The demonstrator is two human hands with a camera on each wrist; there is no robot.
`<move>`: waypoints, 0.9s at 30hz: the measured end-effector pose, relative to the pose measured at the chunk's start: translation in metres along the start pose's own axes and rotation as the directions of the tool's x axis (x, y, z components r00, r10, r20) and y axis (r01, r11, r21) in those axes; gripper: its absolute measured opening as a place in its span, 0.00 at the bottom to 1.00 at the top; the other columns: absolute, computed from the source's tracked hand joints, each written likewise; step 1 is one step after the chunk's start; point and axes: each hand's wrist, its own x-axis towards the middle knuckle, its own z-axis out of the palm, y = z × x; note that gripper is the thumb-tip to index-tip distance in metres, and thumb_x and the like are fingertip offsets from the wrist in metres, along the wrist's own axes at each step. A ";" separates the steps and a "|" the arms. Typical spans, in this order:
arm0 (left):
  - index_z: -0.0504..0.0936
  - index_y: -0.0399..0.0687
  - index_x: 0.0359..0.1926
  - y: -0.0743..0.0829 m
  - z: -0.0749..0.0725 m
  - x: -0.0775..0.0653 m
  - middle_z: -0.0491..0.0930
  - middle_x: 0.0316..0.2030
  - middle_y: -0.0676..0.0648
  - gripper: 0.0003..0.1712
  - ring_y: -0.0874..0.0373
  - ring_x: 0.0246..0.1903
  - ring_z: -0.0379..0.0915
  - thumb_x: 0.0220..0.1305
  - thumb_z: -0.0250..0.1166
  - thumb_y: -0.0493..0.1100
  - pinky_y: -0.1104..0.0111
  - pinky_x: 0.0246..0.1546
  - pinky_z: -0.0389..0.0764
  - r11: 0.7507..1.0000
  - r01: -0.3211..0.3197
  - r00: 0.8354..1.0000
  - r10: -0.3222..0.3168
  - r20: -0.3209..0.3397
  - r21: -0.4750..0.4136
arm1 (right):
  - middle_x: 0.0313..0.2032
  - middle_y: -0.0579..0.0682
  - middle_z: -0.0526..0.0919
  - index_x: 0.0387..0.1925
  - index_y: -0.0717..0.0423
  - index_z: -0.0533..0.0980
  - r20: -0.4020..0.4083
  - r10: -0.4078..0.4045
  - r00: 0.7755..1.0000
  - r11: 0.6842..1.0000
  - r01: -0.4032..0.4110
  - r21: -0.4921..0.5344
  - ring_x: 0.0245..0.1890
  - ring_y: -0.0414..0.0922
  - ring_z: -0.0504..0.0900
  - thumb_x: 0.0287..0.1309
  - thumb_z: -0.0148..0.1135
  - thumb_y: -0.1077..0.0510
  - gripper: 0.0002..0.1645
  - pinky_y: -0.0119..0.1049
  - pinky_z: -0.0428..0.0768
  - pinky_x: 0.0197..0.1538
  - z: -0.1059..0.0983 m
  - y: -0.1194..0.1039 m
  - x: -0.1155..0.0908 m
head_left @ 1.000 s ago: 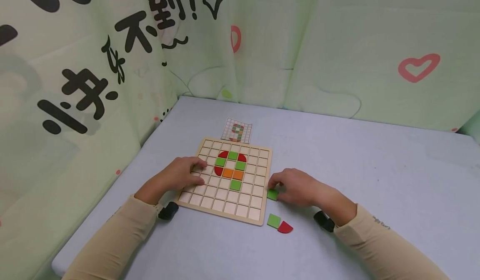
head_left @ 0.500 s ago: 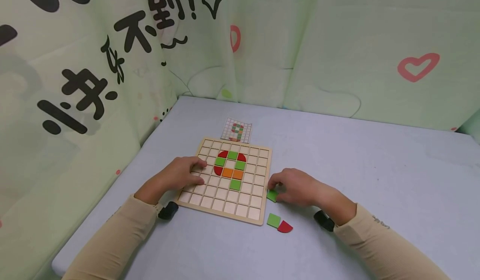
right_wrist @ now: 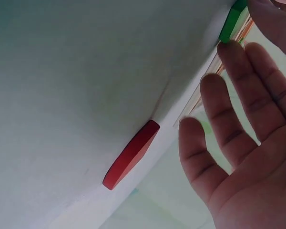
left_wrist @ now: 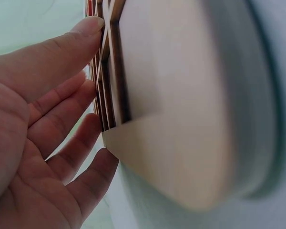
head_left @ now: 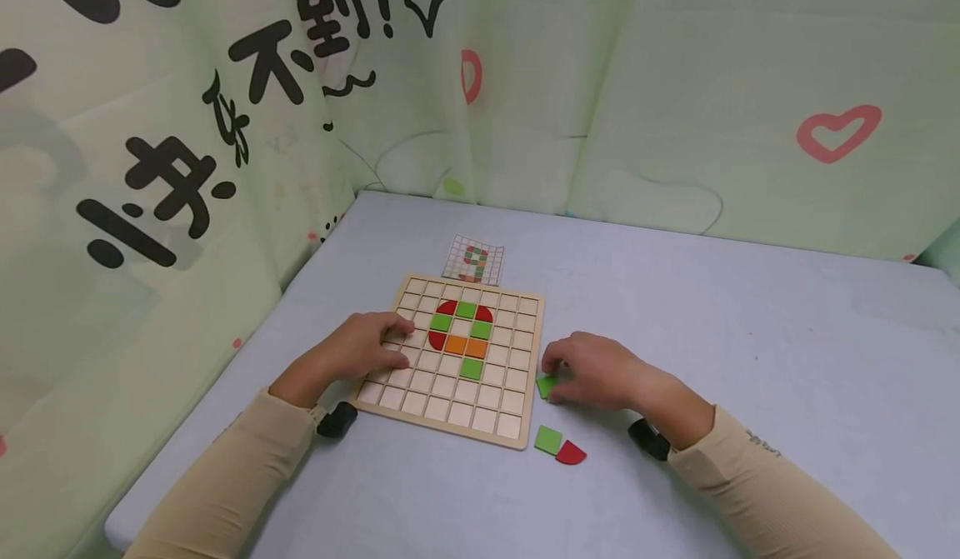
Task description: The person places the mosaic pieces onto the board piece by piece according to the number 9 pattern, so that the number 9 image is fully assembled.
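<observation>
A wooden grid board (head_left: 427, 409) lies on the table with green and orange square tiles and red quarter-round tiles in its cells. My left hand (head_left: 367, 346) rests over the board's left side, thumb and fingers spread and relaxed. In the left wrist view its fingertips (left_wrist: 107, 157) are right at the board's edge. Off the board's right edge, my right hand (head_left: 596, 371) pinches a green square tile (head_left: 545, 387) between thumb and fingers, low over the table. The right wrist view shows that green tile (right_wrist: 232, 21) between thumb and fingertip, with the other fingers loosely extended.
Another green square tile (head_left: 548, 440) and a red quarter-round tile (head_left: 571, 453) lie near the board's lower right corner. A small pattern card (head_left: 491, 272) sits behind the board. Printed curtains (head_left: 675, 109) hang along the table's back and left sides.
My right hand has shifted slightly right and away from the board's edge, the green tile moving with it. The left hand stays where it was.
</observation>
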 end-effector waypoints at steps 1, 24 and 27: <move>0.80 0.45 0.60 0.000 0.000 0.000 0.76 0.62 0.42 0.27 0.46 0.65 0.66 0.60 0.74 0.43 0.51 0.62 0.70 1.000 -0.002 1.000 0.002 0.000 0.001 | 0.36 0.39 0.79 0.40 0.48 0.82 0.001 -0.009 1.000 1.000 0.009 0.007 0.40 0.43 0.74 0.53 0.74 0.57 0.12 0.41 0.77 0.46 0.000 0.001 0.000; 0.79 0.45 0.60 -0.002 0.001 0.002 0.76 0.62 0.43 0.27 0.46 0.65 0.66 0.60 0.74 0.43 0.51 0.63 0.68 1.000 -0.005 1.000 0.005 -0.007 0.000 | 0.36 0.40 0.80 0.41 0.52 0.81 0.033 -0.026 0.999 1.000 0.026 0.014 0.40 0.44 0.75 0.56 0.71 0.63 0.11 0.44 0.77 0.50 0.000 0.000 0.004; 0.79 0.45 0.60 -0.002 0.002 0.003 0.76 0.62 0.43 0.27 0.46 0.65 0.66 0.60 0.74 0.43 0.51 0.63 0.68 1.000 -0.005 1.000 0.005 -0.006 0.004 | 0.36 0.40 0.79 0.41 0.52 0.80 0.037 -0.020 0.999 1.000 0.019 0.013 0.39 0.44 0.74 0.56 0.71 0.63 0.11 0.44 0.77 0.50 0.000 -0.001 0.005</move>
